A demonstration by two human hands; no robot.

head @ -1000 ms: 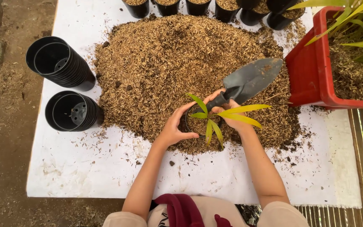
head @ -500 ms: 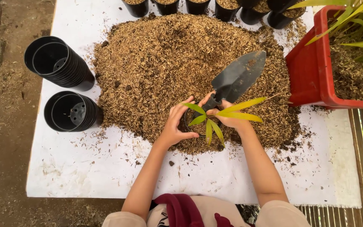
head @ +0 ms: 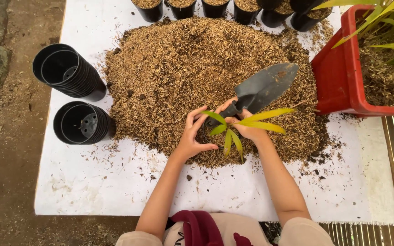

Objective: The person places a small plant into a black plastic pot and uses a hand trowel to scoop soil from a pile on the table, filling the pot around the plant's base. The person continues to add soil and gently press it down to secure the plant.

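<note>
A small black pot point(head: 208, 135) with a yellow-green seedling point(head: 233, 130) sits in the near edge of a big heap of brown husk mix point(head: 197, 68). My left hand point(head: 191, 134) cups the pot's left side, fingers curled around its rim. My right hand point(head: 247, 125) rests against the pot's right side and grips the handle of a dark grey trowel point(head: 263, 86), whose blade points up and right over the heap. The seedling's leaves hide part of the right hand.
Two stacks of empty black pots point(head: 69, 73) point(head: 83, 123) lie on their sides at the left of the white sheet point(head: 92, 182). A row of filled black pots point(head: 215, 7) lines the far edge. A red tub point(head: 338, 77) of seedlings stands at the right.
The trowel blade swung up and left, then back down toward the right. Both hands stayed at the pot; the left fingers shifted along its rim.
</note>
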